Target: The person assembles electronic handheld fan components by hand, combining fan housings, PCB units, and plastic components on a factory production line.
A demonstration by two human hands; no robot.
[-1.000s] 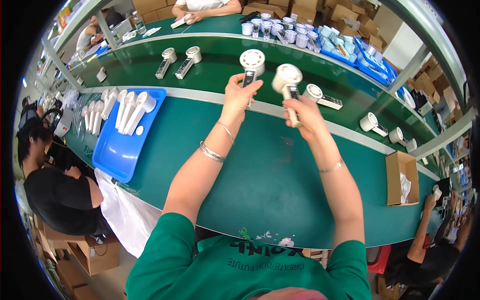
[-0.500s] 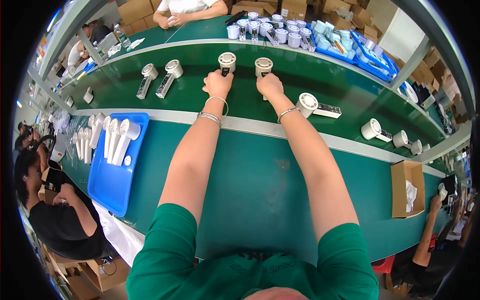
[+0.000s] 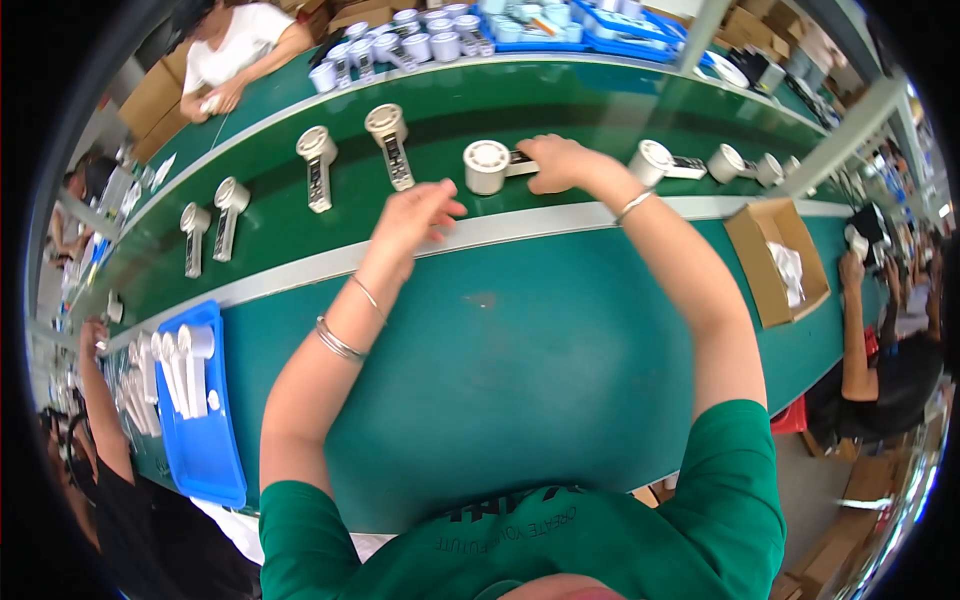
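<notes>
Four white handheld fans [image 3: 318, 172], beyond and left of the empty, loosely spread left hand [image 3: 412, 217], seem already placed, while the right hand [image 3: 558, 164] pinches another fan [image 3: 486, 172] by its handle and several fans [image 3: 652, 162] rightward seem remaining.

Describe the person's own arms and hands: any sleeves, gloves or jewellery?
The short sleeves are plain green, leaving the forearms uncovered. Neither the left hand nor the right hand wears a glove. The left wrist has a thin bracelet, with thicker silver-coloured bangles further up; the right wrist has a silver-coloured band.
</notes>
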